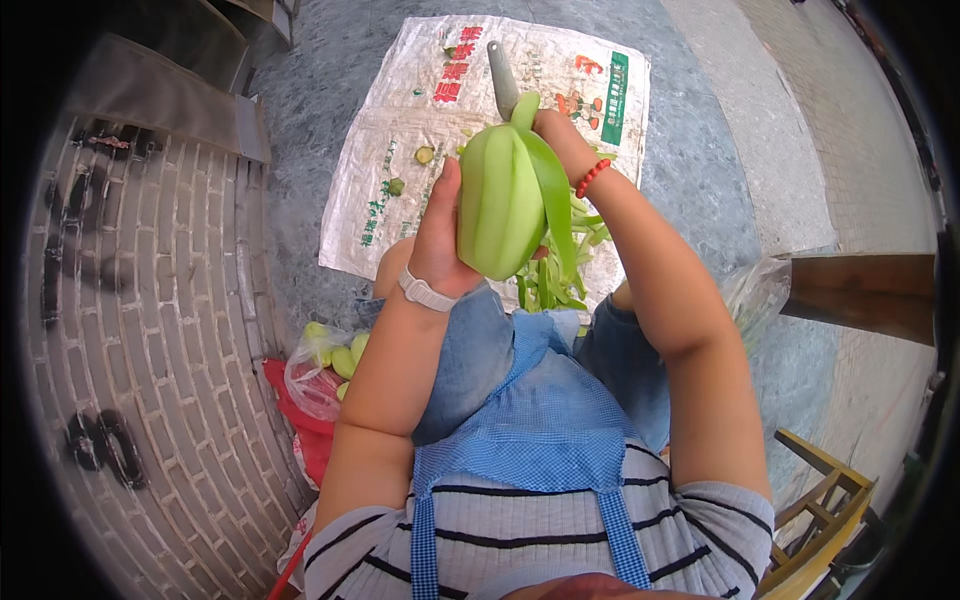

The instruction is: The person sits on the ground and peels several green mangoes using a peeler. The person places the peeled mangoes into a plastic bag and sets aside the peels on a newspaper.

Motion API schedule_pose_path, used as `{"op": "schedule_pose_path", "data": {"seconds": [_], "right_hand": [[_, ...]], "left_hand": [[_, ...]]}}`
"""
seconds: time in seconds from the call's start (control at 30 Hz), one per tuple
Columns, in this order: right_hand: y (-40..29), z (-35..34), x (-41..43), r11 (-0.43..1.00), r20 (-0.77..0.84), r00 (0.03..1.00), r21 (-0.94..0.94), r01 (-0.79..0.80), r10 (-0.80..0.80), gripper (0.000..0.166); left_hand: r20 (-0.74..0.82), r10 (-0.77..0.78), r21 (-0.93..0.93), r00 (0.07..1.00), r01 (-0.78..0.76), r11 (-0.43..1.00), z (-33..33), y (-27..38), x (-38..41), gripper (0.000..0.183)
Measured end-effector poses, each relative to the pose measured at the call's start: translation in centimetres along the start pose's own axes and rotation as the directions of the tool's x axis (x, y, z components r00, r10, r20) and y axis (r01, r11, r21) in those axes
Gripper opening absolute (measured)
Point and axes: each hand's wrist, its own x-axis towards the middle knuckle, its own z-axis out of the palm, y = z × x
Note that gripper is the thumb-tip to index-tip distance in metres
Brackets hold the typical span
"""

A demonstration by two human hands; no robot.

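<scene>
My left hand (pixel 444 232), with a pale watch on its wrist, grips a large light-green gourd or melon (pixel 499 202) upright above the spread sack. Long peeled stripes run down its side. My right hand (pixel 559 135), a red bead bracelet at its wrist, is at the gourd's upper right, closed around something mostly hidden. A grey tool (pixel 502 79) with a hole in its end sticks out beyond that hand; its working end is hidden. A broad strip of green peel (pixel 553 199) hangs down the gourd's right side.
Below lies a white woven sack (pixel 360 169) with green peelings (pixel 551 281) and cut-off end pieces (pixel 424 154). At left, a plastic bag holds pale-green gourds (pixel 343 361) beside a brick wall (pixel 172 300). A clear bag (pixel 757 292) and a wooden frame (pixel 825 517) are at right.
</scene>
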Motion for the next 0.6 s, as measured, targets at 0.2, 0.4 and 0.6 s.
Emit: {"op": "schedule_pose_path", "data": {"seconds": [0.2, 0.4, 0.6], "right_hand": [[-8.3, -1.8, -3.6, 0.916, -0.436, 0.881, 0.248, 0.316, -0.186, 0.027], [-8.3, -2.1, -3.8, 0.833, -0.279, 0.785, -0.201, 0.515, -0.553, 0.025], [-4.2, -3.6, -1.2, 0.979, -0.421, 0.888, -0.155, 0.130, -0.185, 0.034]], "left_hand": [[-0.260, 0.122, 0.109, 0.958, -0.097, 0.989, 0.0, 0.4, 1.0, 0.066], [-0.108, 0.037, 0.125, 0.993, -0.024, 0.992, 0.8, 0.2, 1.0, 0.063], [-0.165, 0.010, 0.069, 0.986, 0.001, 0.998, 0.0, 0.0, 0.6, 0.063]]}}
